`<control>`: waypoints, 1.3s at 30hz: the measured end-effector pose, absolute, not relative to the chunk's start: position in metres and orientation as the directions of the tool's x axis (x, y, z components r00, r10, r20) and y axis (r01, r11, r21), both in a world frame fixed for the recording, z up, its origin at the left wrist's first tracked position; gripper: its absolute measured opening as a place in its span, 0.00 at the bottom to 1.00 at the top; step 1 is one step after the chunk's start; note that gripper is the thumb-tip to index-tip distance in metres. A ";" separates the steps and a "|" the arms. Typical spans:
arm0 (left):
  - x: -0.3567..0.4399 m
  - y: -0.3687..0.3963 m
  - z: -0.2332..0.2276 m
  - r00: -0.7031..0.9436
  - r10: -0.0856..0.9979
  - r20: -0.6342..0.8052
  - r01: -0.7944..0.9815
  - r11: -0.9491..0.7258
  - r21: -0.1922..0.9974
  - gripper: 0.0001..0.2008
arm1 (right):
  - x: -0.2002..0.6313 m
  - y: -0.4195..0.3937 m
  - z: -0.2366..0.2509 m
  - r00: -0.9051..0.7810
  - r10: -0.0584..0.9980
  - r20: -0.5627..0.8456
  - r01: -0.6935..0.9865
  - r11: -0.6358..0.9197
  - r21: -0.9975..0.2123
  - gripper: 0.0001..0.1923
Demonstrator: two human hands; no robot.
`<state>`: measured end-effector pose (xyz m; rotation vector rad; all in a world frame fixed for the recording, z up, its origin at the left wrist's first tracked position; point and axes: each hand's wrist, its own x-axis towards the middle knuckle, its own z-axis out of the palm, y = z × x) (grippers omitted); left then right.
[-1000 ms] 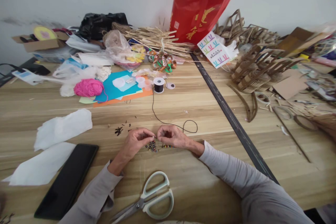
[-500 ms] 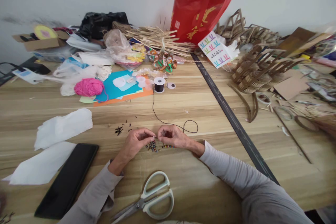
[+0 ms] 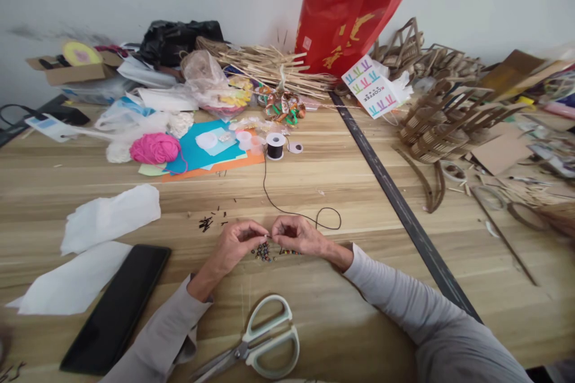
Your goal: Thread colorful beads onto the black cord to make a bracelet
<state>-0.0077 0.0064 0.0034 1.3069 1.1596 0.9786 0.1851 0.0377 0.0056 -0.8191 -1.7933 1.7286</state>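
My left hand is closed in a pinch on a tiny pale thing, seemingly a bead, at its thumb and fingertip. Right against it, my right hand pinches the end of a thin black cord, largely hidden by the fingers. The cord runs from a white spool and makes a loop beyond my right hand. Loose coloured beads lie on the table below the fingertips. A short row of beads shows under my right hand. Scissors with white handles lie nearer me.
Short black offcuts lie left of my hands. Further left are white paper sheets and a black flat case. Pink yarn, a red bag and small woven baskets stand at the back. A dark strip crosses the table.
The whole view has shifted slightly. Both hands keep their pinch at nearly the same place, fingertips together; nothing else has visibly moved.
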 end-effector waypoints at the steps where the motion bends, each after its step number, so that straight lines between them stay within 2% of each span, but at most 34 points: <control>1: -0.008 0.006 0.003 0.188 0.980 -0.071 0.091 0.055 0.994 0.04 | 0.185 0.038 0.005 -0.687 0.726 -0.044 0.073 0.008 -0.997 0.11; 13: -0.008 0.006 0.005 0.192 0.977 -0.094 0.052 0.085 0.995 0.03 | 0.185 0.037 0.010 -0.685 0.727 -0.047 0.078 0.009 -0.997 0.10; 34: -0.005 0.005 0.006 0.148 0.979 -0.142 0.089 0.130 0.987 0.05 | 0.186 0.037 0.009 -0.672 0.738 -0.058 0.088 0.002 -0.996 0.10; 39: -0.004 0.006 0.003 0.182 0.973 -0.142 0.098 0.126 0.987 0.04 | 0.185 0.037 0.009 -0.672 0.737 -0.065 0.091 -0.005 -0.996 0.09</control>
